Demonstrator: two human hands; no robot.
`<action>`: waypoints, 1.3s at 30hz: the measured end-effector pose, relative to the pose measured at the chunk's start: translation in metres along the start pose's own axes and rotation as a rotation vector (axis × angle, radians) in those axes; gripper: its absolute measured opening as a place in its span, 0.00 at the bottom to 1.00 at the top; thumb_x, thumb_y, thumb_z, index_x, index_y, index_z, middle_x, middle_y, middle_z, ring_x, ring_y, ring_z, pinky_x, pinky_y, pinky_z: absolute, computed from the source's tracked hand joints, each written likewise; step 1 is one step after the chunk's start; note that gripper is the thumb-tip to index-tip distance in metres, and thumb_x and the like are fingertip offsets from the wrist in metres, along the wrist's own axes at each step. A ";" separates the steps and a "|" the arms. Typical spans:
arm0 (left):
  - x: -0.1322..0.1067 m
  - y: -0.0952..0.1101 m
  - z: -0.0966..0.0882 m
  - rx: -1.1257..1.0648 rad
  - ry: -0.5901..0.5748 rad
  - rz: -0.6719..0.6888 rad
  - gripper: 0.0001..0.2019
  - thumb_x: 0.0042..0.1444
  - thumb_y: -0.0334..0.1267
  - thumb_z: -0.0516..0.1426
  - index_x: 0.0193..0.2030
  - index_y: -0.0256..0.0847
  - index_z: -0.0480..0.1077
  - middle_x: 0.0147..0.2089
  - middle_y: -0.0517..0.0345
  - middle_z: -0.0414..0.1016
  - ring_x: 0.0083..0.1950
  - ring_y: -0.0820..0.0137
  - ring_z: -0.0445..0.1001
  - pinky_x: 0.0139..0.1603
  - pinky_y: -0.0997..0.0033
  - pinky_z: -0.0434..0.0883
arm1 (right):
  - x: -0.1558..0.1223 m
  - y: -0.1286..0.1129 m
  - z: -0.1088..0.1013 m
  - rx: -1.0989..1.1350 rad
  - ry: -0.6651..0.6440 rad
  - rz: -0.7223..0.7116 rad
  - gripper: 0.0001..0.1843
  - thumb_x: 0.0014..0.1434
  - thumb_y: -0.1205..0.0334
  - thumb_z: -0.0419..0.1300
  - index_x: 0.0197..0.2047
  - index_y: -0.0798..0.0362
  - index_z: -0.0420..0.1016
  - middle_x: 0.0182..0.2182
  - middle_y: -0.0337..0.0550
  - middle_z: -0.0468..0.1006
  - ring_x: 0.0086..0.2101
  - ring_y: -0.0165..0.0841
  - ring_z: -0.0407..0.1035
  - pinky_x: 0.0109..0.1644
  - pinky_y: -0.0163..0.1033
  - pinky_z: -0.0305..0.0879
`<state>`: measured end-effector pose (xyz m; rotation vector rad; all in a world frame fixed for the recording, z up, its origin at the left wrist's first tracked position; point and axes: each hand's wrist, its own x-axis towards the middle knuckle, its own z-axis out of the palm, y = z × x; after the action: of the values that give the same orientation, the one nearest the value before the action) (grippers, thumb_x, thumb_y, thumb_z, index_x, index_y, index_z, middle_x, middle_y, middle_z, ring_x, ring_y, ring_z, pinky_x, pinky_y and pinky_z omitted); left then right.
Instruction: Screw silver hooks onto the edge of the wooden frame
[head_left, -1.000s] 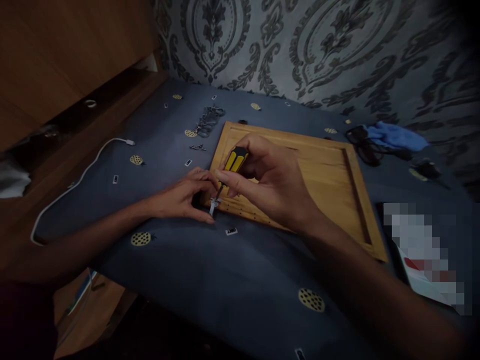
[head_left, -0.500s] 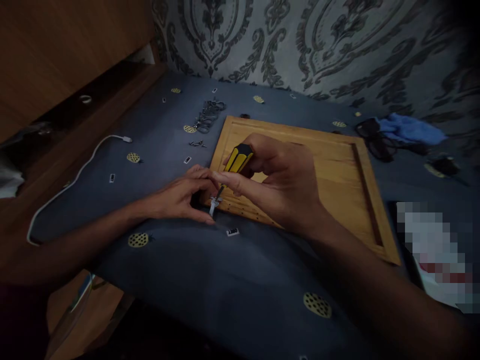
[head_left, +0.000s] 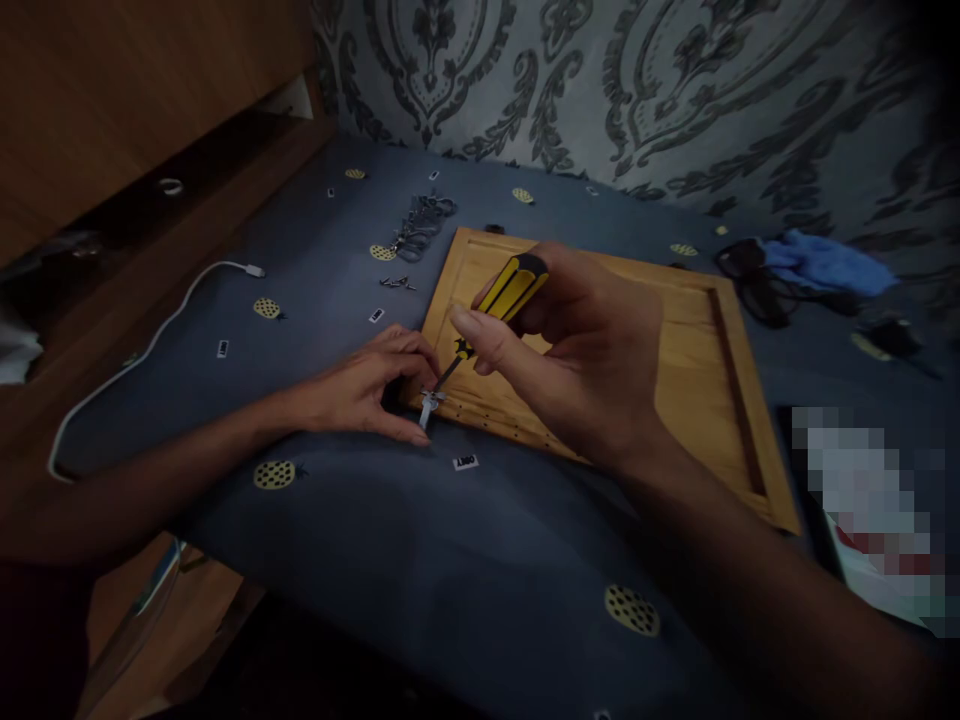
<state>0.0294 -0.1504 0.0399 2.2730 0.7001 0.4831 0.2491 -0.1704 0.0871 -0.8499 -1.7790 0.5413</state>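
Note:
My right hand (head_left: 592, 350) is closed around the yellow and black handle of a screwdriver (head_left: 517, 288), thumb along its side. The thin shaft slants down to the left, its tip at a small silvery metal fitting (head_left: 427, 405) on the near left corner of a wooden board (head_left: 675, 370). That board is a shallow framed panel with several small holes along its near edge. Around the fitting curls my left hand (head_left: 367, 385), the thumb by its lower end and the fingers at the board's corner. The exact contact of the screwdriver tip is too small to make out.
Behind the board's left side lie a pile of metal hooks (head_left: 424, 228) and several small screws (head_left: 397, 284). A white cable (head_left: 165, 325) curves along the left. Sunglasses (head_left: 765, 285) and a blue cloth (head_left: 829, 262) rest at the back right, a blurred-out item (head_left: 862, 500) nearer.
My right hand and the screwdriver handle have shifted right and slightly up, so the tool leans more and more shaft shows. My left hand has stayed at the fitting.

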 end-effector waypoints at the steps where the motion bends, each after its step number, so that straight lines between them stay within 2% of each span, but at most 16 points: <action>1: 0.000 0.000 0.000 0.000 0.002 0.007 0.23 0.55 0.59 0.68 0.41 0.40 0.72 0.52 0.52 0.73 0.55 0.59 0.65 0.57 0.61 0.65 | 0.000 0.001 0.001 -0.008 -0.005 -0.004 0.13 0.62 0.53 0.70 0.32 0.47 0.71 0.23 0.32 0.70 0.23 0.30 0.70 0.26 0.37 0.70; 7: 0.000 -0.001 0.001 0.007 0.005 0.031 0.23 0.55 0.59 0.67 0.41 0.40 0.71 0.51 0.53 0.73 0.52 0.61 0.67 0.57 0.61 0.65 | -0.003 0.002 0.002 -0.062 -0.018 0.010 0.16 0.63 0.50 0.69 0.31 0.47 0.70 0.22 0.32 0.69 0.22 0.29 0.70 0.24 0.36 0.69; 14: 0.000 0.000 0.002 -0.003 0.022 0.028 0.24 0.56 0.61 0.66 0.41 0.40 0.72 0.49 0.53 0.73 0.51 0.62 0.67 0.55 0.63 0.66 | -0.003 -0.001 0.001 -0.093 -0.058 -0.030 0.16 0.63 0.52 0.70 0.31 0.48 0.70 0.24 0.34 0.73 0.23 0.29 0.69 0.26 0.37 0.67; 19: 0.000 -0.002 0.003 0.011 0.021 0.014 0.26 0.54 0.63 0.66 0.45 0.41 0.74 0.49 0.52 0.74 0.53 0.59 0.67 0.54 0.60 0.67 | 0.003 -0.007 -0.009 -0.019 -0.241 0.005 0.11 0.63 0.55 0.69 0.35 0.48 0.73 0.29 0.35 0.79 0.26 0.29 0.71 0.27 0.36 0.68; 22: 0.000 -0.002 0.003 0.000 0.035 0.019 0.24 0.55 0.61 0.67 0.44 0.42 0.74 0.52 0.51 0.74 0.57 0.57 0.67 0.58 0.56 0.66 | 0.007 -0.010 -0.015 0.027 -0.373 0.030 0.09 0.65 0.57 0.68 0.35 0.49 0.75 0.32 0.36 0.80 0.31 0.31 0.75 0.31 0.36 0.71; 25: 0.000 -0.001 0.003 -0.012 0.040 0.026 0.23 0.55 0.60 0.67 0.43 0.42 0.73 0.54 0.51 0.74 0.60 0.56 0.67 0.61 0.55 0.66 | 0.008 -0.010 -0.018 0.091 -0.428 0.048 0.10 0.66 0.55 0.67 0.35 0.49 0.76 0.32 0.37 0.80 0.31 0.31 0.76 0.34 0.36 0.74; 29: -0.001 0.001 0.002 -0.003 0.033 0.018 0.23 0.55 0.60 0.67 0.43 0.41 0.74 0.51 0.51 0.75 0.56 0.58 0.68 0.59 0.57 0.66 | 0.005 -0.004 -0.013 0.110 -0.346 0.067 0.11 0.64 0.54 0.69 0.34 0.49 0.76 0.31 0.35 0.80 0.26 0.28 0.73 0.29 0.36 0.73; 34: -0.001 0.002 0.002 -0.007 0.023 0.002 0.24 0.55 0.61 0.66 0.42 0.42 0.73 0.50 0.52 0.74 0.54 0.59 0.67 0.56 0.59 0.67 | 0.000 0.003 0.000 -0.019 -0.119 0.006 0.16 0.59 0.50 0.72 0.31 0.47 0.72 0.22 0.32 0.73 0.22 0.29 0.68 0.23 0.37 0.65; 39: 0.000 0.003 0.001 -0.007 0.001 -0.021 0.24 0.54 0.60 0.67 0.42 0.42 0.73 0.54 0.51 0.73 0.57 0.58 0.67 0.59 0.58 0.66 | 0.000 -0.004 0.001 0.019 0.101 0.060 0.12 0.60 0.54 0.71 0.32 0.47 0.72 0.25 0.35 0.73 0.22 0.29 0.66 0.22 0.38 0.65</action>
<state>0.0302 -0.1525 0.0413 2.2569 0.7211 0.4766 0.2473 -0.1731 0.0894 -0.9037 -1.6590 0.5441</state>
